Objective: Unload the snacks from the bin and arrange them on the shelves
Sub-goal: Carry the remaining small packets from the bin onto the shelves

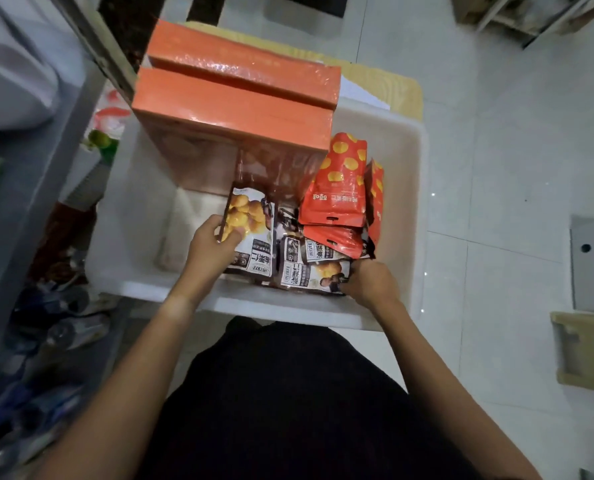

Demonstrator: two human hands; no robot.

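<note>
White bin (406, 188) holds orange boxes (233, 109); snack packets (254, 233)

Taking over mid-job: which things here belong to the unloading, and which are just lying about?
Job: white bin; orange boxes; red spotted pouches; chestnut packet gripped by left hand; packet pinched by right hand.
Lying about: grey panel; wooden frame; green-capped bottle.

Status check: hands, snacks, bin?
Both hands in white bin. Left hand grips chestnut packet; right hand pinches another packet. Orange boxes and red pouches not yet unloaded.
</note>
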